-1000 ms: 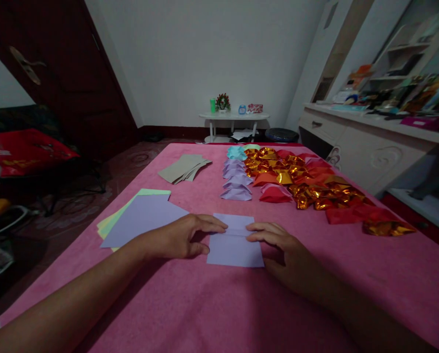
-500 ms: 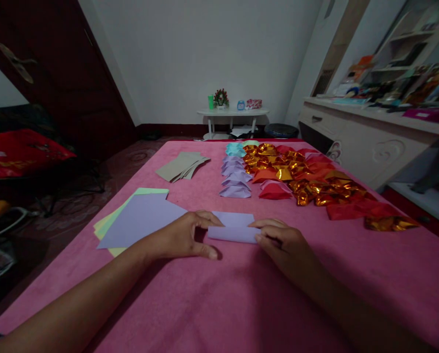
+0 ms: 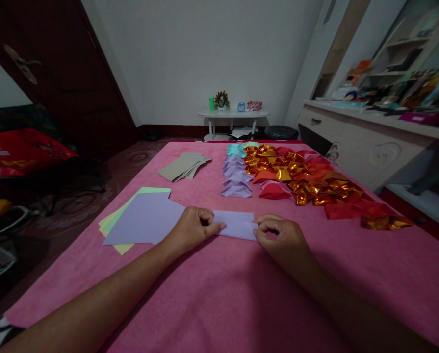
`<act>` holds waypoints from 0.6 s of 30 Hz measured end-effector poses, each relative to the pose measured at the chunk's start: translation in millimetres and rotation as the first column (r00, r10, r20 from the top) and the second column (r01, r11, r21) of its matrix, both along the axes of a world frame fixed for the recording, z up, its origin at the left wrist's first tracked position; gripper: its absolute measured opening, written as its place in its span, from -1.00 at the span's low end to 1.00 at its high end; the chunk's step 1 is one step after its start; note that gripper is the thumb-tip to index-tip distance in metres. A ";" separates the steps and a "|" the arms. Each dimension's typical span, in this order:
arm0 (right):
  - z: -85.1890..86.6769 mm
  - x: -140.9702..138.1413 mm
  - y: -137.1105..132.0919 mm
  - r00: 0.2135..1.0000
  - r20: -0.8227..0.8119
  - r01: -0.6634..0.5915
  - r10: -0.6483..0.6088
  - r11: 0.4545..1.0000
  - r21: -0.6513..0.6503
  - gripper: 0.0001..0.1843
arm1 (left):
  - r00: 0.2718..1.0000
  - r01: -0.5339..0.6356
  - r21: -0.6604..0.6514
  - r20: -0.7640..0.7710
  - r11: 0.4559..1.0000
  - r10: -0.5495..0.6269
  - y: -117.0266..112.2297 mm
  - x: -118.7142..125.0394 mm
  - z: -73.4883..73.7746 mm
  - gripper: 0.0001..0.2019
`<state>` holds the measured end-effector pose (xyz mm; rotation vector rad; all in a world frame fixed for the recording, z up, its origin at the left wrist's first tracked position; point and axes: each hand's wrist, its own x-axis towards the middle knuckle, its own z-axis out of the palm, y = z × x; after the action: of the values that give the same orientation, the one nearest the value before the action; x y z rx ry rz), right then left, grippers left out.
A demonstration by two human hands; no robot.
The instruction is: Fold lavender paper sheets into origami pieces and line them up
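A folded sheet of lavender paper (image 3: 237, 226) lies on the pink tablecloth (image 3: 212, 294), with a crease running across its length. My left hand (image 3: 197, 224) pinches its left end, thumb on top. At the opposite end, my right hand (image 3: 278, 233) grips the edge between thumb and forefinger; the other fingers are curled. Left of my left hand is a loose stack of lavender, green and yellow sheets (image 3: 142, 218). Beyond the folded sheet stands a row of lavender folded paper pieces (image 3: 236, 189).
Gold foil and red folded pieces (image 3: 325, 189) cover the table's right side. Grey-brown sheets (image 3: 184, 165) lie toward the far left. Behind the table stand a small white table (image 3: 234, 114) and, at right, a cluttered cabinet (image 3: 351, 127). A red bag (image 3: 28, 152) is at left.
The raised flap of the lavender paper now lies flatter. My left thumb has moved up from the tablecloth onto the paper, and my right fingers have curled more at its right end.
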<state>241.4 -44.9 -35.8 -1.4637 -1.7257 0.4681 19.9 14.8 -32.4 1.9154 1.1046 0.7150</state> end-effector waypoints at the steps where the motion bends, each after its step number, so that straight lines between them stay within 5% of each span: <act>1: -0.8 0.2 0.4 1.000 0.005 0.002 -0.003 1.000 0.004 -0.77 | 1.000 -0.017 0.008 -0.004 1.000 0.017 0.3 0.6 -1.9 -0.58; 11: -5.4 1.0 3.3 0.992 0.122 0.031 -0.030 1.000 -0.007 -0.83 | 0.989 -0.075 0.244 -0.105 0.967 0.103 -1.6 1.4 -8.7 -0.82; 13: -2.2 3.5 7.0 0.988 0.135 0.089 -0.081 0.994 -0.056 -0.93 | 0.982 -0.089 0.295 -0.131 0.951 0.132 -2.2 0.9 -6.2 -0.72; 16: 4.2 7.3 16.6 0.985 0.136 0.128 -0.107 0.979 -0.158 -0.57 | 0.971 -0.083 0.297 -0.190 0.951 0.144 -1.4 1.0 -2.3 -0.47; 18: 8.7 8.0 24.1 0.987 0.148 0.091 -0.057 0.968 -0.234 -0.54 | 0.963 -0.055 0.279 -0.238 0.959 0.125 -0.2 1.9 0.2 -0.40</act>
<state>249.4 -20.8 -27.1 -1.7648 -1.7631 0.5616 21.8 14.6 -32.1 2.2488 1.3151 0.7145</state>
